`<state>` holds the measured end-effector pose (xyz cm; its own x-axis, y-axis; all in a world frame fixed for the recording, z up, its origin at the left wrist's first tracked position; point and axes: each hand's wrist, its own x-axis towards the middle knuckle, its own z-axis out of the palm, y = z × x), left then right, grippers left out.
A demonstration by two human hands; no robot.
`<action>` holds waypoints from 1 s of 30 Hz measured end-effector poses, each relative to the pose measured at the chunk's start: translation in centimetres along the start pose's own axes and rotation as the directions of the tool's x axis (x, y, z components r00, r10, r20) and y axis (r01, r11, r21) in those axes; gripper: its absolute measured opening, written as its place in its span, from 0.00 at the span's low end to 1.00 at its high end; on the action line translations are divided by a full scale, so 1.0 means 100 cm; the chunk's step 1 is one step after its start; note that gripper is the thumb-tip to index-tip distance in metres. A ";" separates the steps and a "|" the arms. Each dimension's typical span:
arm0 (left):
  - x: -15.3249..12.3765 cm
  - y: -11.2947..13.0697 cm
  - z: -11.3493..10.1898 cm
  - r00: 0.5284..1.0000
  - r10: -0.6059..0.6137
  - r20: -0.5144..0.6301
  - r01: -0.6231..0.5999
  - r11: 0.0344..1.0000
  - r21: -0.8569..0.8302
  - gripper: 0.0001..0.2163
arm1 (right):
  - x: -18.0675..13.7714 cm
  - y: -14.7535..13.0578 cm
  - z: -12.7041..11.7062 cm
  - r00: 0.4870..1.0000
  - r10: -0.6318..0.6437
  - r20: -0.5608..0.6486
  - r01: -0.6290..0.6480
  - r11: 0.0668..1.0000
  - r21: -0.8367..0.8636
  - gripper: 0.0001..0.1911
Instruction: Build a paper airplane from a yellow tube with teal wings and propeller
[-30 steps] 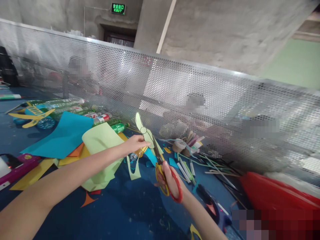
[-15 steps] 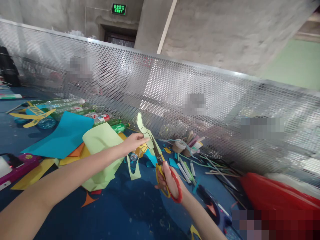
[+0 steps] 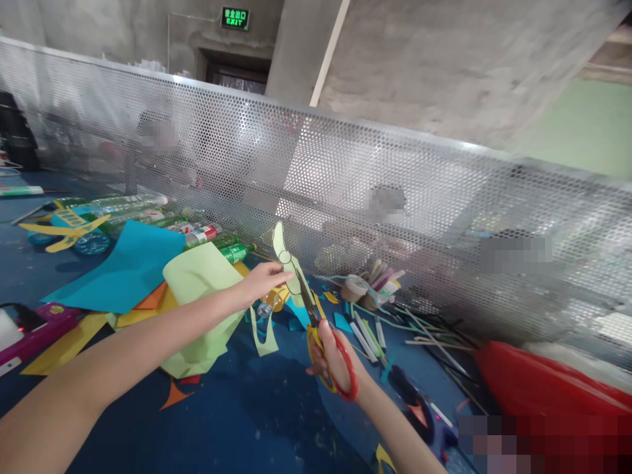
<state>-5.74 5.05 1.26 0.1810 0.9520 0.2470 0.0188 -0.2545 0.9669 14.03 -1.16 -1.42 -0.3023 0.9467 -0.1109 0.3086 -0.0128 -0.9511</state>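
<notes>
My left hand (image 3: 264, 280) pinches a pale green paper cut-out (image 3: 288, 259) with a drawn outline, holding it up above the blue table (image 3: 237, 421). My right hand (image 3: 336, 359) grips scissors (image 3: 323, 339) with red and yellow handles. Their blades point up and left into the lower edge of the cut-out. A thin green paper strip (image 3: 261, 332) hangs below it.
Sheets of light green (image 3: 202, 296), blue (image 3: 123, 270) and orange paper lie at the left, with plastic bottles (image 3: 197, 234) behind them. Markers, sticks and tape rolls (image 3: 375, 289) sit near a perforated metal screen (image 3: 345, 191). A red bag (image 3: 543, 382) is at the right.
The cut-out has turned slightly and the scissors have edged a little up and left along it. Both arms stay nearly in place.
</notes>
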 end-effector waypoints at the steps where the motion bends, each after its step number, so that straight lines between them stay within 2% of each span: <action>1: 0.000 0.001 0.000 1.000 0.000 0.003 0.000 1.000 -0.010 0.15 | 0.000 -0.001 0.000 1.000 -0.002 -0.005 0.002 1.000 -0.002 0.34; 6: -0.001 0.002 0.000 1.000 0.017 -0.010 -0.018 0.997 -0.071 0.15 | -0.001 0.001 0.000 1.000 -0.014 -0.001 0.014 1.000 -0.015 0.33; 10: 0.001 0.001 0.000 0.999 0.043 -0.009 -0.044 0.996 -0.080 0.15 | 0.001 0.006 -0.004 0.996 -0.063 0.057 0.065 0.997 -0.029 0.33; 14: -0.001 0.000 0.001 1.000 0.029 -0.010 -0.029 0.999 -0.014 0.14 | 0.002 0.006 -0.006 0.985 -0.134 0.109 0.142 0.987 -0.076 0.33; 18: -0.005 0.004 0.005 0.999 0.038 0.032 -0.040 0.998 0.051 0.13 | 0.002 0.002 -0.005 0.990 -0.101 0.097 0.108 0.992 -0.071 0.33; 22: -0.009 0.008 0.007 0.994 0.056 0.089 -0.065 0.993 0.098 0.12 | 0.001 0.002 -0.006 0.988 -0.120 0.101 0.129 0.987 -0.095 0.33; 30: -0.011 0.011 0.007 0.991 0.087 0.097 -0.106 0.971 0.214 0.12 | -0.006 -0.003 -0.002 0.985 -0.151 0.088 0.158 0.984 -0.079 0.32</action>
<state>-5.21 3.61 1.98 0.2764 0.9052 0.3228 0.2098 -0.3846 0.8989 14.29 -1.63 -0.99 -0.4236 0.9058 0.0096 0.3270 0.1628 -0.9309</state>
